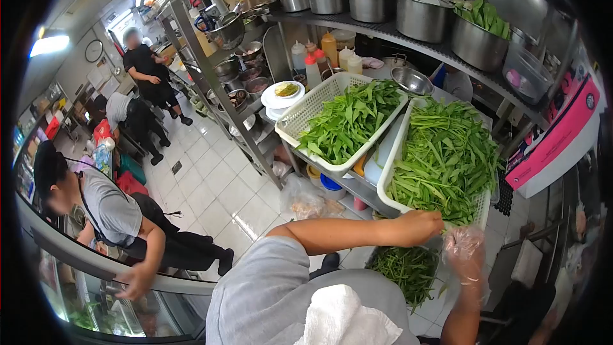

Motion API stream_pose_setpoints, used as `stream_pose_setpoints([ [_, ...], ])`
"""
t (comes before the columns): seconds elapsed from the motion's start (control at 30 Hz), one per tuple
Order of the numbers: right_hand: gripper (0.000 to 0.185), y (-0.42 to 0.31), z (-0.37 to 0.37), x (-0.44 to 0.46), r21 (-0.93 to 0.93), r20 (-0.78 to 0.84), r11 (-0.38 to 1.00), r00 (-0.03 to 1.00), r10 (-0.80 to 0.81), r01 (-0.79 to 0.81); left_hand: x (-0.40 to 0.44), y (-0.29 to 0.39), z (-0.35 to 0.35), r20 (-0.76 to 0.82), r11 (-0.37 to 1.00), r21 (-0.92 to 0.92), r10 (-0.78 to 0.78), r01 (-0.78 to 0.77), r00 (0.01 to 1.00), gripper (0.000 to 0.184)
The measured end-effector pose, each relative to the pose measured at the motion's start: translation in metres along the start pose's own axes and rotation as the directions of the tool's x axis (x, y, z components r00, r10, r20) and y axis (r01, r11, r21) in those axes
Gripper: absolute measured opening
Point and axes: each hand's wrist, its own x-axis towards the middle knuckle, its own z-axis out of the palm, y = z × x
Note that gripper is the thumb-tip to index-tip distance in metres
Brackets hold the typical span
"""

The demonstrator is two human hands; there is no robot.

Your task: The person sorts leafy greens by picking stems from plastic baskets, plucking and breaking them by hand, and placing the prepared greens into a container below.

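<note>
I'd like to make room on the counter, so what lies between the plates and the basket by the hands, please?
Another basket of greens, seen in the head view.

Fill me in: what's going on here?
The person's left hand and plastic-gloved right hand are close together at the near end of the right basket, which is heaped with leafy greens. The left basket holds more. Loose greens sit lower down. Their exact grip is unclear.
</note>
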Motion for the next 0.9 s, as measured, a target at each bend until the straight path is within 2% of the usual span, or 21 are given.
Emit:
stream_pose_setpoints([
  [0.03,0.003,0.000,0.001,-0.001,0.003,0.003,1.000,1.000,-0.002,0.002,0.001,0.004,0.004,0.031,0.997,0.079,0.003,-0.005,1.000,0.008],
  [0.07,0.006,-0.001,0.002,-0.003,0.017,-0.038,1.000,0.999,-0.020,0.021,0.001,0.007,0.008,0.033,0.997,0.076,-0.001,-0.001,0.999,0.008],
  [0.13,0.009,0.002,0.008,-0.009,0.031,-0.067,0.999,0.998,-0.019,0.021,0.002,0.012,0.018,-0.069,0.988,0.150,0.034,-0.024,0.997,0.006],
  [0.2,0.016,0.023,0.029,-0.035,0.202,-0.077,0.946,0.958,0.275,-0.255,0.005,0.013,0.038,-0.172,0.984,0.156,0.109,-0.082,0.979,0.005],
  [0.23,0.019,0.041,0.044,-0.049,0.168,-0.141,0.973,0.974,0.180,-0.155,0.009,0.016,0.044,-0.207,0.986,0.150,0.107,-0.076,0.972,0.004],
  [0.27,0.019,0.024,0.033,-0.046,0.463,-0.037,0.792,0.884,0.465,-0.398,0.012,0.017,0.049,-0.237,0.989,0.129,0.103,-0.073,0.966,0.005],
  [0.3,0.019,0.025,0.044,-0.055,0.491,-0.097,0.759,0.839,0.535,-0.427,0.013,0.020,0.056,-0.223,0.996,0.066,0.069,-0.055,0.972,0.005],
  [0.33,0.018,0.016,0.037,-0.057,0.520,-0.090,0.712,0.799,0.594,-0.471,0.014,0.026,0.063,-0.214,0.999,0.027,0.034,-0.029,0.976,0.005],
  [0.37,0.016,0.014,0.047,-0.061,0.474,-0.180,0.727,0.754,0.632,-0.496,0.014,0.031,0.073,-0.227,1.000,-0.008,-0.019,0.017,0.974,0.005],
  [0.4,0.014,0.011,0.050,-0.065,0.525,-0.146,0.647,0.691,0.708,-0.553,0.014,0.033,0.079,-0.245,0.997,-0.026,-0.082,0.078,0.966,0.005],
  [0.47,0.015,0.011,0.056,-0.073,0.622,0.114,0.320,0.487,0.866,-0.715,0.012,0.030,0.090,-0.229,0.998,-0.024,-0.062,0.058,0.972,0.006],
  [0.5,0.015,0.015,0.065,-0.083,0.614,0.115,0.315,0.477,0.871,-0.723,0.012,0.028,0.096,-0.205,0.999,-0.008,-0.049,0.049,0.978,0.007],
  [0.57,0.016,0.027,0.090,-0.101,0.934,0.074,0.148,0.581,0.811,-0.326,0.011,0.026,0.103,-0.154,0.999,0.004,-0.053,0.055,0.987,0.008],
  [0.6,0.016,0.039,0.094,-0.107,0.933,0.077,0.144,0.575,0.815,-0.329,0.008,0.027,0.105,-0.148,0.998,0.000,-0.055,0.055,0.987,0.008],
  [0.63,0.018,0.059,0.094,-0.114,0.967,0.176,-0.095,0.350,0.920,-0.237,0.004,0.029,0.104,-0.115,0.999,-0.022,-0.051,0.049,0.992,0.008],
  [0.67,0.020,0.075,0.092,-0.122,0.950,0.309,-0.301,0.121,0.943,-0.081,-0.002,0.031,0.103,-0.083,0.998,-0.042,-0.046,0.042,0.996,0.009],
  [0.7,0.021,0.083,0.068,-0.122,0.961,0.273,-0.264,0.155,0.949,-0.076,-0.009,0.027,0.102,0.130,0.985,-0.104,-0.123,0.137,0.984,0.020],
  [0.77,0.022,0.083,0.033,-0.137,0.969,0.243,-0.231,0.169,0.955,-0.087,-0.013,0.025,0.089,0.122,0.983,-0.150,-0.090,0.108,0.988,0.024],
  [0.83,0.024,0.087,0.020,-0.150,0.945,0.059,0.021,0.233,0.971,-0.326,-0.009,0.017,0.073,0.108,0.970,-0.237,-0.020,0.045,0.994,0.033],
  [0.9,0.025,0.088,0.027,-0.166,0.941,0.063,0.030,0.261,0.963,-0.337,0.004,-0.004,0.050,0.031,0.978,-0.209,0.021,-0.014,0.999,0.030],
])
